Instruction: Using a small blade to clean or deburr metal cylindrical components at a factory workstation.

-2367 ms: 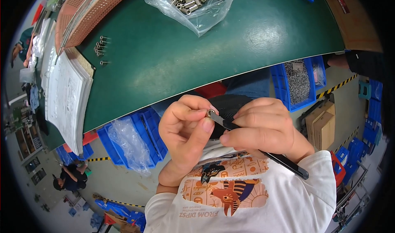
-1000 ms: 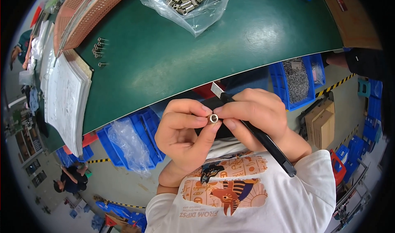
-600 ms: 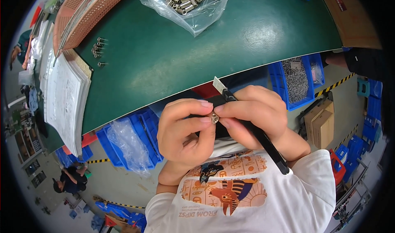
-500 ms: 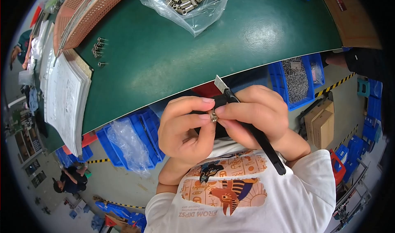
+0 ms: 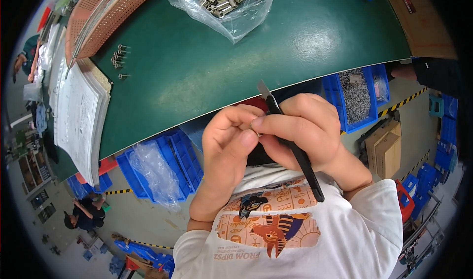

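The left hand (image 5: 229, 146) is curling its thumb and fingers tight around a small metal ring (image 5: 254, 127), pinching it just below the edge of the green table (image 5: 197, 77). The right hand (image 5: 305, 131), touching it at 3 o'clock, is closing its fingers around a black knife (image 5: 295, 153), whose blade is sticking up toward 12 o'clock and whose handle is slanting down toward 5 o'clock over a white shirt (image 5: 290, 229). At 12 o'clock on the table a clear bag of metal parts (image 5: 224, 0) is lying. At 10 o'clock loose screws (image 5: 118, 59) are sitting near an open binder (image 5: 79, 116). Blue bins (image 5: 162, 165) are standing under the table.
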`<state>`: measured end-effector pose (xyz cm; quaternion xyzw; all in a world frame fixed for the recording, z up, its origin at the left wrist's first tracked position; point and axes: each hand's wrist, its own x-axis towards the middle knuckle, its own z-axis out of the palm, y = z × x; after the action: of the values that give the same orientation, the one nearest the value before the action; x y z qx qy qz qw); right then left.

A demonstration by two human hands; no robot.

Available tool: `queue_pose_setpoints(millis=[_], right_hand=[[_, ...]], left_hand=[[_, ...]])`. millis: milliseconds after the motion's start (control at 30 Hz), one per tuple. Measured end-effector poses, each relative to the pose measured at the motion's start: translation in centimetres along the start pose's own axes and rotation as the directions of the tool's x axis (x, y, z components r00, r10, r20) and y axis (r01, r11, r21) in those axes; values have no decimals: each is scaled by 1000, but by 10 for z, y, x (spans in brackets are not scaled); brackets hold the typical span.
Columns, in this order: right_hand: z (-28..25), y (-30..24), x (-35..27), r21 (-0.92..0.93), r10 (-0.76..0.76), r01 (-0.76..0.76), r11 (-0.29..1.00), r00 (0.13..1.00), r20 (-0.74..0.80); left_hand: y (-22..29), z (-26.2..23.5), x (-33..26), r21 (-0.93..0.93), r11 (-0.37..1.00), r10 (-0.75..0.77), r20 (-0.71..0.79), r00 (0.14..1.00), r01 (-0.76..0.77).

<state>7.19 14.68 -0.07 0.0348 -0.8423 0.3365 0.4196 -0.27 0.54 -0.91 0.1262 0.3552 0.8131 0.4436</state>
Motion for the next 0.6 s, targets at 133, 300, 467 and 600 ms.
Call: queue_pose_setpoints(millis=[133,300,467,600], right_hand=[[1,-2,1,104,143,-145,984,989,35],[-3,-6,4,223,306,-322,920,946,102],[-5,-6,5,226,320,-341,912,939,126],[-5,-2,-1,247,298,-329,911,942,157]], left_hand=[[2,3,3,-49,985,-165,25,986,166],[4,13,5,83,971,-214,-118,970,224],[4,13,6,59,966,-244,-97,965,250],[0,7,4,27,972,-230,-89,969,233]])
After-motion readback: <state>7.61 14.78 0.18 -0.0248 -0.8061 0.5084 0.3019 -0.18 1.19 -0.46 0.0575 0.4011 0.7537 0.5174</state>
